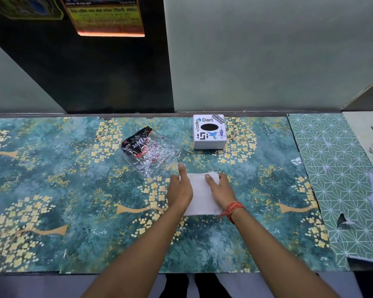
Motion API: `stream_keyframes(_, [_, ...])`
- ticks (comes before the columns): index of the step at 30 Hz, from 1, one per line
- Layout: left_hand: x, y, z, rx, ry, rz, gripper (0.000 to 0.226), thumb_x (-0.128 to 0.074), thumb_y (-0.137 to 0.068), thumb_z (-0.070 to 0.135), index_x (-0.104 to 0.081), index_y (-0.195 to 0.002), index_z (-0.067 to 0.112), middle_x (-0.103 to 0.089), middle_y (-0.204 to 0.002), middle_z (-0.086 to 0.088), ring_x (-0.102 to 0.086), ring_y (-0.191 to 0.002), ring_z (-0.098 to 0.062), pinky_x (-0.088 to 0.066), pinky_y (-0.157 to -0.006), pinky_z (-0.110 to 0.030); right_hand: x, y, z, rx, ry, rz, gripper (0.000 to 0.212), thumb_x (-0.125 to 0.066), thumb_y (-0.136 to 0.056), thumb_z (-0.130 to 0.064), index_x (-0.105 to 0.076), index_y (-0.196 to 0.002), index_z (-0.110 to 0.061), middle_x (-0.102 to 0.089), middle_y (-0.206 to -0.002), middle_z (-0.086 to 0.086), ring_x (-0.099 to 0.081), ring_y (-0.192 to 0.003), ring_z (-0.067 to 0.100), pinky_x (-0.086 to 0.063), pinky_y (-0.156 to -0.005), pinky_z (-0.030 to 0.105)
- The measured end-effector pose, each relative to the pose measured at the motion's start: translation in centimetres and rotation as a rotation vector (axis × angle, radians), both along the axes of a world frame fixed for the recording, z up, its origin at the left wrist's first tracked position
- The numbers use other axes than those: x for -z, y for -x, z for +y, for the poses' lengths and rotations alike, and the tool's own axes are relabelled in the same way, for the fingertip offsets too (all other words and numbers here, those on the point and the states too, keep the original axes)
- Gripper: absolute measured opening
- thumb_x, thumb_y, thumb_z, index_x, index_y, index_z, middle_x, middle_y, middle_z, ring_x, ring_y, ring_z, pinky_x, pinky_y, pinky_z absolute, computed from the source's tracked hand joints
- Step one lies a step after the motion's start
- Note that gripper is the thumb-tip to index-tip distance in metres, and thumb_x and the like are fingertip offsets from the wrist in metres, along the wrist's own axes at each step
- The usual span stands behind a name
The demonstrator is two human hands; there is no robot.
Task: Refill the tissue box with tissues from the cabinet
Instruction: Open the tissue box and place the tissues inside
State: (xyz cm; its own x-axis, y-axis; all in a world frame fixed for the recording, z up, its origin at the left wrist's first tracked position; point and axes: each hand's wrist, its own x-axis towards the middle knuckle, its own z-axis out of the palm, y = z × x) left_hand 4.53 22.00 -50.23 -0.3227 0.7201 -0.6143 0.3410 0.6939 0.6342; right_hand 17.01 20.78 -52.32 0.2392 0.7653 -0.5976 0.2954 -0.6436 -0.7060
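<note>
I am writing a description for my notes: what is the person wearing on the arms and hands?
Both forearms are bare, with no sleeves in view. The right hand has a red-orange thread band tied around the wrist, with loose ends hanging from it. The left hand wears nothing: no ring, watch or glove is visible on either hand.

Both forearms were bare, no sleeves in view. The right wrist carried a band of orange-red thread (233,208), wound several times, with a loose knotted end trailing toward 7 o'clock. No rings were visible.
</note>
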Motion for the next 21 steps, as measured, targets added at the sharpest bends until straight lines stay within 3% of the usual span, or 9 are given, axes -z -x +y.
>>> stream_keyframes(3, [0.3,1.1,0.0,0.07,0.004,0.076,0.111,0.002,-0.076,0.088,-0.049,-0.139,0.011,-0.058,-0.136,-0.015,-0.056,-0.12,-0.035,-0.044,-0.097,-0.048,0.6,-0.9,-0.4,-0.08,-0.003,-0.134,0.062,-0.05,-0.093,-0.048,-0.034,-0.141,-0.012,-0.051,-0.138,0.012,-0.053,-0.121,0.033,-0.045,-0.097,0.041])
stream_keyframes(5, [0.3,1.7,0.2,0.095,-0.015,0.136,0.11,0.0,-0.078,0.086,-0.048,-0.141,0.01,-0.057,-0.138,-0.016,-0.055,-0.123,-0.037,-0.043,-0.1,-0.049,0.7,-1.3,-0.4,-0.123,-0.029,-0.229,0.063,-0.051,-0.092,-0.047,-0.035,-0.141,-0.011,-0.051,-0.136,0.014,-0.053,-0.119,0.033,-0.045,-0.097,0.041])
stream_keyframes(9, [-0.3,2.1,1.9,0.114,-0.178,0.128,0.091,-0.014,-0.088,0.078,-0.049,-0.139,0.011,-0.054,-0.141,-0.013,-0.052,-0.127,-0.032,-0.041,-0.104,-0.047,-0.7,-1.0,1.0,-0.145,-0.243,-0.397,0.055,-0.056,-0.091,-0.041,-0.042,-0.136,-0.012,-0.049,-0.133,0.012,-0.048,-0.121,0.032,-0.043,-0.1,0.041])
stream_keyframes(13, [-2.0,1.1,4.9,0.142,-0.307,-0.051,0.063,-0.03,-0.098,0.061,-0.056,-0.129,0.013,-0.061,-0.13,-0.006,-0.057,-0.117,-0.025,-0.04,-0.088,-0.035,-3.1,-0.4,5.9,-0.278,-0.558,-0.65,0.052,-0.06,-0.089,-0.027,-0.044,-0.136,-0.012,-0.047,-0.137,0.008,-0.038,-0.128,0.028,-0.038,-0.106,0.043])
stream_keyframes(16, [-2.5,0.8,6.8,0.148,-0.286,-0.084,0.063,-0.03,-0.1,0.058,-0.055,-0.13,0.008,-0.063,-0.12,-0.009,-0.057,-0.104,-0.024,-0.041,-0.087,-0.037,-3.6,-0.8,10.7,-0.551,-0.43,-0.793,0.06,-0.057,-0.088,-0.018,-0.034,-0.144,-0.017,-0.032,-0.154,0.002,-0.02,-0.145,0.028,-0.03,-0.109,0.057])
stream_keyframes(18, [-2.1,0.9,7.5,0.173,-0.261,-0.112,0.067,-0.032,-0.097,0.062,-0.056,-0.127,0.008,-0.064,-0.122,-0.016,-0.06,-0.107,-0.031,-0.046,-0.093,-0.042,-3.0,-1.1,12.7,-0.702,-0.279,-0.831,0.063,-0.057,-0.089,-0.016,-0.029,-0.145,-0.018,-0.029,-0.156,0.002,-0.012,-0.148,0.03,-0.022,-0.109,0.065])
stream_keyframes(21, [-1.4,1.6,7.9,0.177,-0.214,-0.17,0.067,-0.038,-0.09,0.067,-0.056,-0.126,0.013,-0.061,-0.127,-0.014,-0.059,-0.114,-0.032,-0.048,-0.101,-0.052,-2.4,-1.5,13.8,-0.789,-0.261,-0.939,0.063,-0.064,-0.084,-0.017,-0.036,-0.14,-0.017,-0.043,-0.143,0.009,-0.024,-0.141,0.032,-0.019,-0.108,0.07])
